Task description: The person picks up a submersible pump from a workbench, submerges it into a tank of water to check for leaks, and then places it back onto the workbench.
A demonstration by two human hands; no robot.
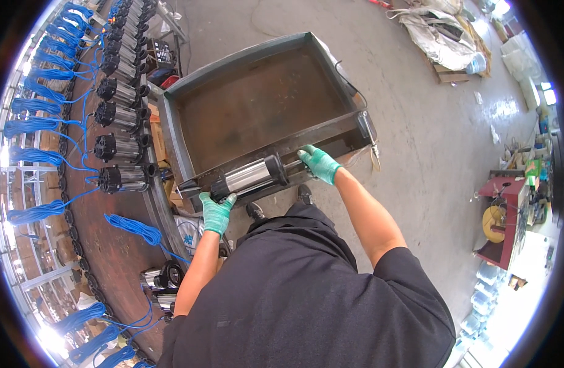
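A submersible pump [248,176] with a shiny steel barrel and black ends lies across the near ledge of a metal water tank [169,135]. My left hand [216,213], in a green glove, grips the pump's black left end from the near side. Beyond the pump's right end, my right hand [320,164], gloved the same way, closes around a part beside a short metal rod [292,164]. The fingers hide what that part is. Brownish water or a rusty bottom shows inside the tank.
Left of me runs a workbench [104,245] with a row of similar pumps [122,147] and coiled blue cables [33,156]. One cable coil [133,228] lies nearer. A red stand [503,218] is at right; white sacks [438,37] lie far right.
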